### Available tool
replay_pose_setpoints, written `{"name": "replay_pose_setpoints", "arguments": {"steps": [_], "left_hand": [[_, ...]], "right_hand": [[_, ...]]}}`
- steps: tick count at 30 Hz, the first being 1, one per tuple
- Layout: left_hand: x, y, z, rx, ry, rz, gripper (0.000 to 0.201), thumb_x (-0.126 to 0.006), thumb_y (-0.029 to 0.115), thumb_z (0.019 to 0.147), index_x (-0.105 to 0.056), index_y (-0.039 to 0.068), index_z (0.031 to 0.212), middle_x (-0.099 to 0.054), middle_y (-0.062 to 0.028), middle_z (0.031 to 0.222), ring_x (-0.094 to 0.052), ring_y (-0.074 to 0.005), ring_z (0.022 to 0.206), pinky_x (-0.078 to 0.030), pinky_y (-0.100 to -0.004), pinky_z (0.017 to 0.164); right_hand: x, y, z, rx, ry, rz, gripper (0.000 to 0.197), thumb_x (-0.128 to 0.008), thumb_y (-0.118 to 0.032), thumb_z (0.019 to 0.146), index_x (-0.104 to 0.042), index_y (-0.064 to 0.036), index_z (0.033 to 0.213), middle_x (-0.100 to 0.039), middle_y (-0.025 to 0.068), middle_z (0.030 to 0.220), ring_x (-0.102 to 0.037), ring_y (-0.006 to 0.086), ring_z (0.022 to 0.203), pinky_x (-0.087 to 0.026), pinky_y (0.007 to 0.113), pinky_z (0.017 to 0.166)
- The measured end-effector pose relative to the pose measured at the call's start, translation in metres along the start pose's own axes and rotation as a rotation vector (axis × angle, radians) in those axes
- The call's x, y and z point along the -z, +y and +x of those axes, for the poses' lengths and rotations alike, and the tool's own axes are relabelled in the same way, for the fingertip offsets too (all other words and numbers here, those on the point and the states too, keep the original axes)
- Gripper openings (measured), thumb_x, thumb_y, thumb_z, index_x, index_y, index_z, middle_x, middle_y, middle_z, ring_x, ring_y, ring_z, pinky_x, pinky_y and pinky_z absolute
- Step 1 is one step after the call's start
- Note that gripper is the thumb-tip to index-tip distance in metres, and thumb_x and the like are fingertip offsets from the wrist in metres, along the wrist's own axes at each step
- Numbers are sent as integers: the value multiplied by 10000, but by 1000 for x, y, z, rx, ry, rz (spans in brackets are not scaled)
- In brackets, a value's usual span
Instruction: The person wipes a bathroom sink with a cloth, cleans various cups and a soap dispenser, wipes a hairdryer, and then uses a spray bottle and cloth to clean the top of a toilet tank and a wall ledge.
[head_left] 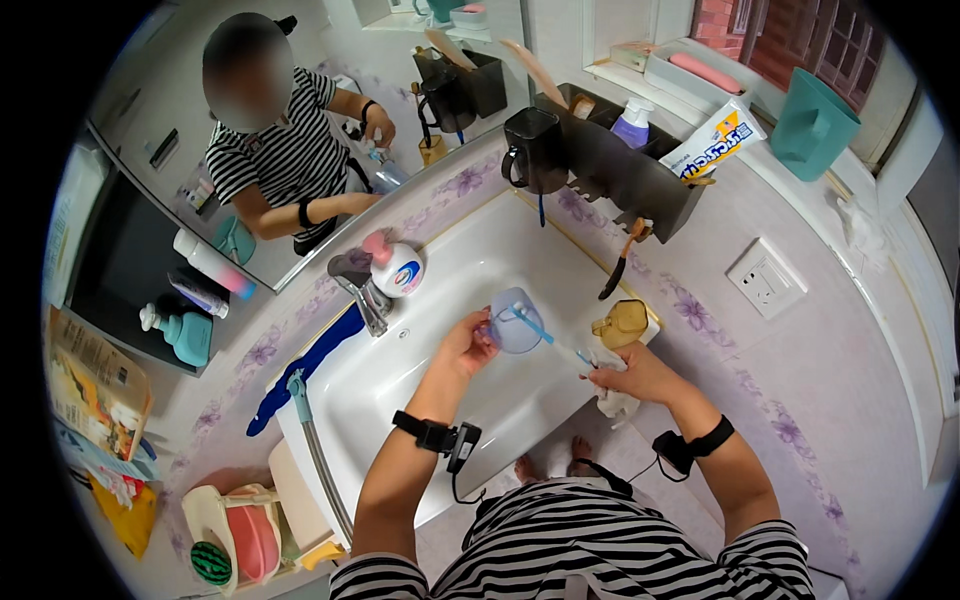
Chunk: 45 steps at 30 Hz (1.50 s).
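Note:
Over the white basin (440, 350), my left hand (470, 343) is closed round a translucent blue cup (516, 338). A blue toothbrush (535, 328) lies across that cup in the picture; one end is over the cup, the other reaches my right hand (625, 374). Whether it touches the cup I cannot tell. The fingers of my right hand are closed on the toothbrush and on a crumpled white cloth (618, 406), which hangs below them. An amber cup (622, 322) stands on the basin's right corner, just beyond my right hand.
A faucet (366, 300) and a pink-topped soap bottle (397, 267) stand at the basin's back. A dark wall rack (625, 155) holds a black mug (535, 150) and a toothpaste tube (712, 142). A green pitcher (812, 125) sits on the sill. A shower hose (322, 455) runs along the left.

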<state>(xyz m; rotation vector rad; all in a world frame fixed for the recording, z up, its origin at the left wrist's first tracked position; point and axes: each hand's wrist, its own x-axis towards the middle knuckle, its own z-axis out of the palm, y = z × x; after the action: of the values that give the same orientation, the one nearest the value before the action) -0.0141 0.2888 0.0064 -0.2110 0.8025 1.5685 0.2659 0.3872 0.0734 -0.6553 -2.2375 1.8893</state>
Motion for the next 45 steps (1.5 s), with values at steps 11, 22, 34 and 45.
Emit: {"name": "replay_pose_setpoints", "arguments": {"steps": [11,22,34,45], "left_hand": [[-38,-34,36,105,3,-134,99,-556,38,822,-463,36,789,-472,-39,665,-416,-120,527,-396,-232,537],[-59,-64,115,169,143,-352,119,-508,114,880,-450,50,798,-478,-57,667,-467,-166,590,-412,-280,539],[-49,-78,155,243,117,-592,211,-557,143,862,-454,-39,891,-502,-103,812,-506,-205,701,-470,-306,634],[-31,-70,131,77,49,-182,308,-637,290,824,-506,18,882,-522,-78,774,-527,-170,665,-468,-264,569]], "right_hand": [[-4,11,19,-363,204,621,259,-614,-250,811,-615,-13,914,-602,35,807,-572,115,657,-462,252,574],[7,9,29,-359,350,831,250,-576,-260,857,-603,-38,967,-599,35,889,-593,138,762,-499,281,657],[23,23,-8,-307,414,875,238,-574,-111,829,-587,18,1030,-611,63,889,-609,143,742,-503,264,640],[3,8,-3,-362,441,837,225,-555,-145,841,-593,-9,1016,-601,45,821,-591,127,678,-492,257,579]]}}
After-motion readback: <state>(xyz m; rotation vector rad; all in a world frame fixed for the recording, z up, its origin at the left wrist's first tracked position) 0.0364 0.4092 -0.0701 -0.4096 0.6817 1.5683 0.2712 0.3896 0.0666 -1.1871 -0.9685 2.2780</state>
